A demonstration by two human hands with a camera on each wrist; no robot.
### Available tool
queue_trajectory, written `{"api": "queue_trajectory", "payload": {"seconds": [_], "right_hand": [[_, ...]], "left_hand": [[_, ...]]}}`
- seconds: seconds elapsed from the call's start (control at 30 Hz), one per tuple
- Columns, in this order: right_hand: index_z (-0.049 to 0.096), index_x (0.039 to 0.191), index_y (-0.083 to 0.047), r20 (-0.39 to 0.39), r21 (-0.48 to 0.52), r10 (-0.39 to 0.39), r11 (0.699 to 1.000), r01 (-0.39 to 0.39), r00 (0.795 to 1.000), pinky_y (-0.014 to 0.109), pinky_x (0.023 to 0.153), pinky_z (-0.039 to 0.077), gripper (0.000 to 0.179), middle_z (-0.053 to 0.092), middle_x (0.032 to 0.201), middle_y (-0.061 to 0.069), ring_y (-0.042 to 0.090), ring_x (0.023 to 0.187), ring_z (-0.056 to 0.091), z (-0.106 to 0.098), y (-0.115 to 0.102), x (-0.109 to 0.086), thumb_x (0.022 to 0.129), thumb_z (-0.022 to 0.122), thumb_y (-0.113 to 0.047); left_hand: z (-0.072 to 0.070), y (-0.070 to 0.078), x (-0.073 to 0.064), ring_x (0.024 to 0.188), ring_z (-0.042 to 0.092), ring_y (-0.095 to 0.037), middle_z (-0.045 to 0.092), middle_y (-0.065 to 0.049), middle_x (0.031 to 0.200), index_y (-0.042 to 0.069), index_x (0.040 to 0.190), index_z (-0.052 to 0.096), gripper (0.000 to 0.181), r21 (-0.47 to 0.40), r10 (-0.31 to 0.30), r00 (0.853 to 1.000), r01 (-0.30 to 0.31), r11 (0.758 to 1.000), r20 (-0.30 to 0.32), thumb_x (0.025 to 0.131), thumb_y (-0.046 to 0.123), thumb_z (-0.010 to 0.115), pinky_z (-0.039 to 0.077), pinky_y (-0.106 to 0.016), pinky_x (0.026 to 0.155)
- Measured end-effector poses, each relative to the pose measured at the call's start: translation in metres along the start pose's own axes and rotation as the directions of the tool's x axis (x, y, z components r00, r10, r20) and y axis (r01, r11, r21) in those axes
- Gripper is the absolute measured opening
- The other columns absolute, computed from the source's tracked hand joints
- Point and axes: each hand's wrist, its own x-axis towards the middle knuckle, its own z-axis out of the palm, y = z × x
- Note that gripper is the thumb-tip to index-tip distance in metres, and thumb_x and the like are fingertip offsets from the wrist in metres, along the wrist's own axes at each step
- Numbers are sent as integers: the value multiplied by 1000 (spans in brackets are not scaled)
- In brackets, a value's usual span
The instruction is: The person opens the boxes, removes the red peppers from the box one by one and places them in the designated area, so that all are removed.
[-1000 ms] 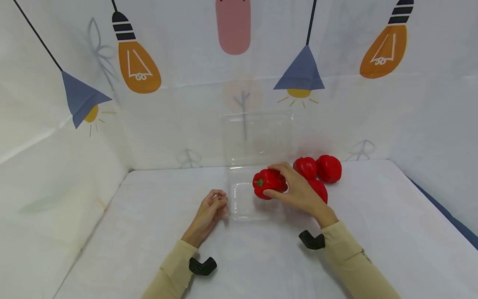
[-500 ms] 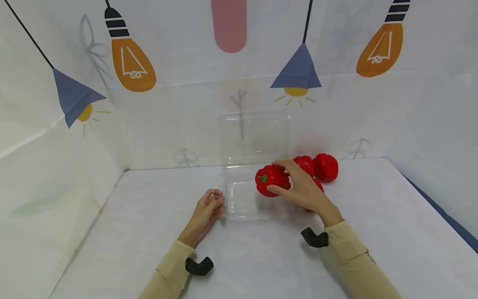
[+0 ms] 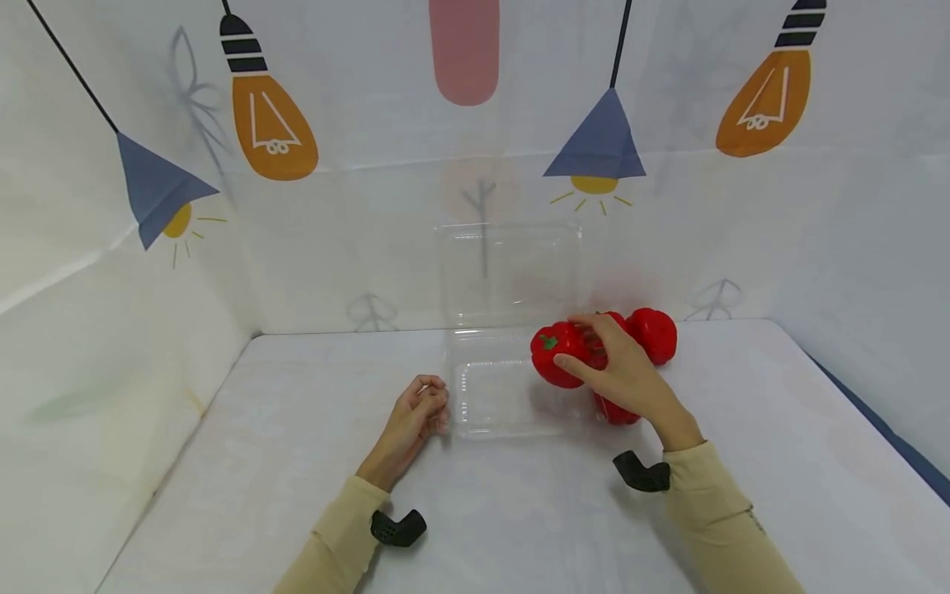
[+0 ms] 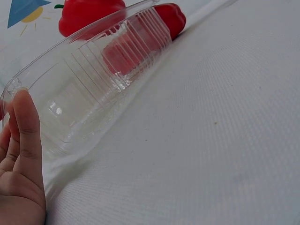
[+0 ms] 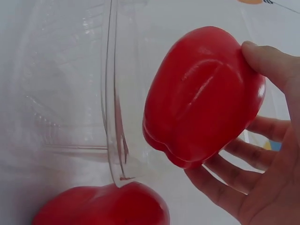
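Observation:
My right hand (image 3: 627, 371) grips a red bell pepper (image 3: 557, 355) with a green stem, thumb on one side and fingers on the other. It is held above the right edge of a clear plastic hinged container (image 3: 490, 412); the lid (image 3: 512, 276) stands up at the back. In the right wrist view the held pepper (image 5: 204, 93) is beside the container's rim (image 5: 110, 93). My left hand (image 3: 408, 425) rests at the container's left side, its fingertips (image 4: 23, 101) right at the rim corner in the left wrist view.
Beside the container on the right are three more red bell peppers: one at the back right (image 3: 655, 334), one in front (image 3: 616, 410), and one partly hidden behind my right hand. A white cloth (image 3: 490, 511) covers the table, and a printed curtain (image 3: 371, 223) rises behind.
My right hand has carried the pepper rightward and slightly up, from over the container's middle to its right edge. The left hand stays at the container's left side.

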Motion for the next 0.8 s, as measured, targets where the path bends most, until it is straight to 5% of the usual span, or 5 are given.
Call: {"api": "queue_trajectory", "payload": {"seconds": [0.4, 0.8], "right_hand": [[42, 134, -17, 16, 25, 128, 991, -129, 992, 49, 88, 52, 66, 50, 128, 5, 28, 112, 53, -19, 4, -4, 84, 60, -57], [39, 138, -14, -13, 73, 176, 982, -175, 984, 52, 91, 49, 67, 48, 132, 11, 33, 114, 53, -39, 15, -8, 88, 56, -54]], "left_hand": [[4, 2, -2, 63, 50, -5, 51, 4, 82, 7, 109, 41, 19, -2, -23, 999, 23, 1000, -26, 93, 5, 51, 47, -17, 54], [4, 1, 0, 62, 51, -5, 52, 4, 81, 7, 107, 43, 17, -8, -18, 999, 17, 1000, -39, 92, 5, 52, 48, -17, 54]]}}
